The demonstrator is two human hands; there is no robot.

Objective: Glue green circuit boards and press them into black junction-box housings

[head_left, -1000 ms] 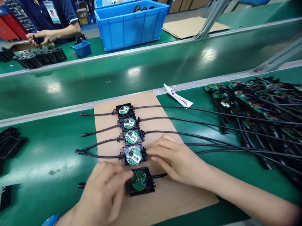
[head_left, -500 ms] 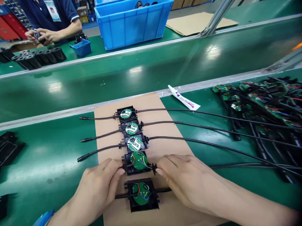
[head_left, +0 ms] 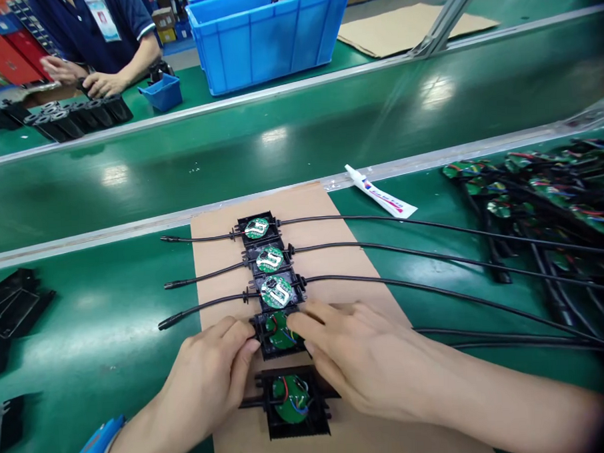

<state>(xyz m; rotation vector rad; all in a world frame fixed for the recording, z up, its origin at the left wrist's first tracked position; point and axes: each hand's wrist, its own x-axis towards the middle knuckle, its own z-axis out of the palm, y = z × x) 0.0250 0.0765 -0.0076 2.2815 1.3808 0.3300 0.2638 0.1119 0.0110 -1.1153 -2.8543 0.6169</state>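
Note:
Five black plastic housings in a column is more than I count, so several lie on brown cardboard point(head_left: 261, 200), each with a round green circuit board. At the left end of one open housing point(head_left: 282, 351), my left hand point(head_left: 212, 364) is closed in a pinch on the black cable. My right hand point(head_left: 362, 351) curls over that housing's right end, its index fingertip on the circuit board point(head_left: 276, 331); the cable under it is hidden. Nearer me lies another open housing point(head_left: 298, 430) with red and blue wires. Beyond, three housings point(head_left: 277, 291) have white-marked boards and cables out both sides.
A heap of wired circuit boards point(head_left: 546, 209) covers the right side. A white tube point(head_left: 383, 195) lies behind the cables. Empty black housings point(head_left: 15, 309) sit at left. Across the channel, a co-worker's hands point(head_left: 103, 81) are near black parts, beside a blue bin point(head_left: 269, 44).
My right hand has shifted left, its index finger moving from the cable's grommet onto the board. My left hand keeps its pinch. The view has shifted slightly, and the co-worker's hands have moved apart.

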